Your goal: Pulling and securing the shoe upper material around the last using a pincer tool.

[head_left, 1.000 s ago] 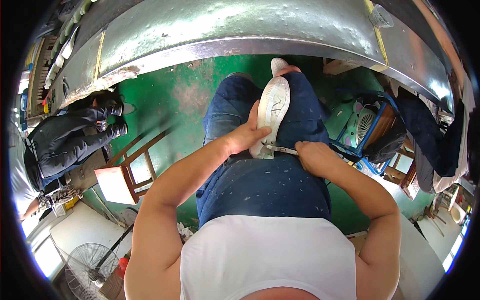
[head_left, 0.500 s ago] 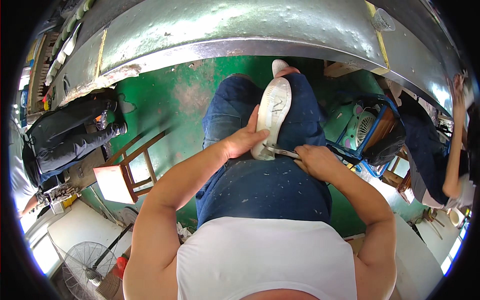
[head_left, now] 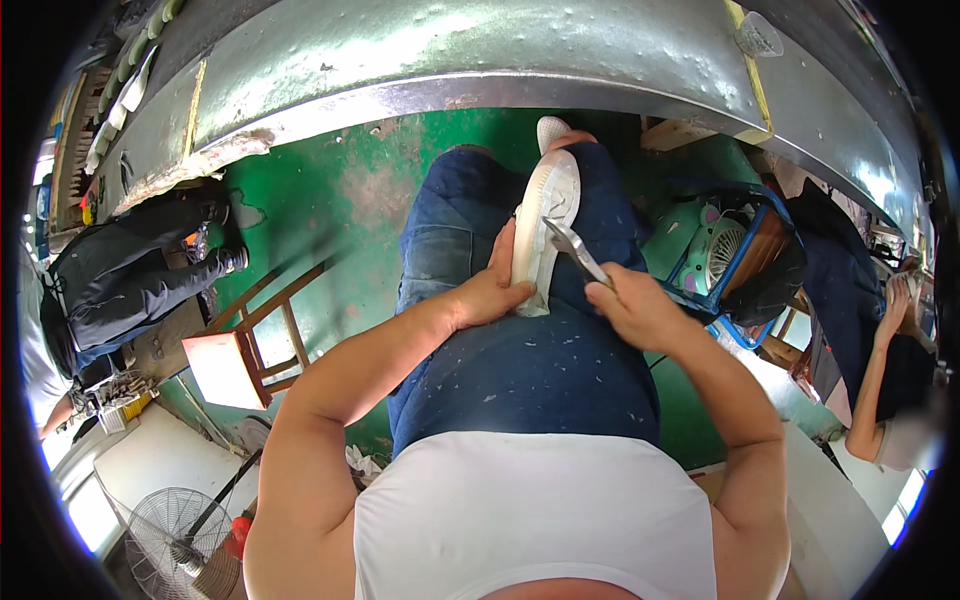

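While a clear cup rests on the metal bench at far right, contents indistinct, the head view shows the left hand clasping the near end of a white shoe above the blue trousers. Fingers curled closed, the right hand holds a metal tool over it. A stool stands left on green floor.

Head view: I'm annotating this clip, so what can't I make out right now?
All in the head view:
Most fingers of the left hand: hidden by the pale shoe.
Handle end of the metal tool: covered by the right hand.
Whether tool touches shoe: the overlap from above hides any gap.
Part of the wire fan: cut off by the lower edge.
Part of the co-worker: lost in blur and dark rim.
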Available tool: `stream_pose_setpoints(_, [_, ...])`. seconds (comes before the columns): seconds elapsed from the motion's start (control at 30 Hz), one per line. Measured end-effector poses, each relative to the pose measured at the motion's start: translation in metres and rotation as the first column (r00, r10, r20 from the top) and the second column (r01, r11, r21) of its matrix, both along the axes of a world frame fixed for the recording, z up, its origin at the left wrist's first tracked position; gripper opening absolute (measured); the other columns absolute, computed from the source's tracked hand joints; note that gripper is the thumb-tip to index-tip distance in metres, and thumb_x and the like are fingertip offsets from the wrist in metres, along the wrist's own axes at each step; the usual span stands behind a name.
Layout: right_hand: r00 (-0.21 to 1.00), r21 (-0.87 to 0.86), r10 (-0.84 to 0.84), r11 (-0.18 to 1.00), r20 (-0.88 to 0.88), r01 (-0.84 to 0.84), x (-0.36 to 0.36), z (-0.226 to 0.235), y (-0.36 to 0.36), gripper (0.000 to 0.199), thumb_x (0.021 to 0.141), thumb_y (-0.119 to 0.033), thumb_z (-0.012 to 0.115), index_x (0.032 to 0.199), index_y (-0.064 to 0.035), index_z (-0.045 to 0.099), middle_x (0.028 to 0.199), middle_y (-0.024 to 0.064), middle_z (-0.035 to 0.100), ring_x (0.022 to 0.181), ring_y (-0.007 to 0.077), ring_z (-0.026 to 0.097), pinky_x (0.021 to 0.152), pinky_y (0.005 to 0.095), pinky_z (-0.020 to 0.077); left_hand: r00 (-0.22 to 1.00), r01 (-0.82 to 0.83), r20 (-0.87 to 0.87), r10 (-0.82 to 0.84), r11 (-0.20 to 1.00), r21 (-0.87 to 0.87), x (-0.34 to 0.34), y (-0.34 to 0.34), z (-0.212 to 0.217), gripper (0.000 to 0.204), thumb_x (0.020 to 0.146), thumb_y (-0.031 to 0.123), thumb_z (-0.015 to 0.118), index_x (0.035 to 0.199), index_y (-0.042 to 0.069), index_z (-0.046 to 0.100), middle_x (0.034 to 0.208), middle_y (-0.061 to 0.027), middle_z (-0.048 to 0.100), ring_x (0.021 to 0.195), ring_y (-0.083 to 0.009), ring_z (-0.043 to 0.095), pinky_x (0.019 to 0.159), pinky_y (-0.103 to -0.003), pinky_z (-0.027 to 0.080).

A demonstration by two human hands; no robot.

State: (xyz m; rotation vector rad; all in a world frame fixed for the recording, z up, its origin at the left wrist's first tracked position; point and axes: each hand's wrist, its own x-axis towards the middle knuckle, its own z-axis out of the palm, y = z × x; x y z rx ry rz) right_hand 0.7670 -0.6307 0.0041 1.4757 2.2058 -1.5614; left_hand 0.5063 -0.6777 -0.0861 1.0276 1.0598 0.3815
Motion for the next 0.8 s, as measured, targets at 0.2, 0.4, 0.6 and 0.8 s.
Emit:
stream_pose_setpoints(0.2, [0.975, 0.132, 0.190, 0.970, 0.113, -0.204, -0.022, -0.017, -0.004, 0.042, 0.100, -0.039, 0.050, 0.100, 0.0022, 0.058, 0.096, 0.0244, 0.067, 0.091, 0.0431, 0.065, 0.080, 0.0513, 0.0504, 0.997, -0.013, 0.079, 0.015, 1.000, -0.015, -0.001, -0.001, 0.005, 0.113, 0.088, 0.013, 0.065, 0.152, 0.011, -0.028, 0.153, -0.0220, 0.031, 0.133, -0.0267, 0.043, 0.108, -0.031, 0.038])
stream_pose_setpoints(0.4, [0.952, 0.055, 0.264, 0.960, 0.153, -0.275, -0.024, -0.019, -0.004, 0.041, 0.101, -0.038, 0.049, 0.099, 0.0020, 0.059, 0.097, 0.0254, 0.067, 0.092, 0.0437, 0.064, 0.080, 0.0513, 0.0500, 0.987, -0.028, 0.156, 0.041, 0.996, -0.084, -0.004, -0.002, 0.002, 0.118, 0.084, 0.008, 0.068, 0.153, 0.012, -0.027, 0.152, -0.0189, 0.034, 0.132, -0.0246, 0.043, 0.109, -0.032, 0.037])
stream_pose_setpoints(0.6, [0.969, 0.117, 0.226, 0.965, 0.098, -0.236, -0.024, -0.020, -0.005, 0.043, 0.101, -0.039, 0.047, 0.099, 0.0011, 0.061, 0.091, 0.0252, 0.067, 0.089, 0.0449, 0.064, 0.079, 0.0522, 0.0490, 0.968, -0.019, 0.244, 0.060, 0.986, -0.166, -0.008, 0.003, 0.004, 0.119, 0.083, 0.003, 0.069, 0.154, 0.016, -0.026, 0.153, -0.0130, 0.033, 0.135, -0.0211, 0.039, 0.113, -0.033, 0.032])
stream_pose_setpoints(0.8, [0.994, 0.025, 0.089, 0.996, 0.060, -0.091, 0.007, 0.000, 0.018, 0.040, 0.101, -0.038, 0.049, 0.103, 0.0001, 0.061, 0.090, 0.0239, 0.066, 0.090, 0.0438, 0.063, 0.078, 0.0503, 0.0484, 0.810, -0.068, -0.555, 0.189, 0.970, 0.231, 0.011, 0.044, 0.023, 0.063, 0.087, 0.049, 0.068, 0.115, -0.005, 0.055, 0.128, -0.0284, 0.056, 0.121, -0.0381, 0.056, 0.098, -0.042, 0.048])
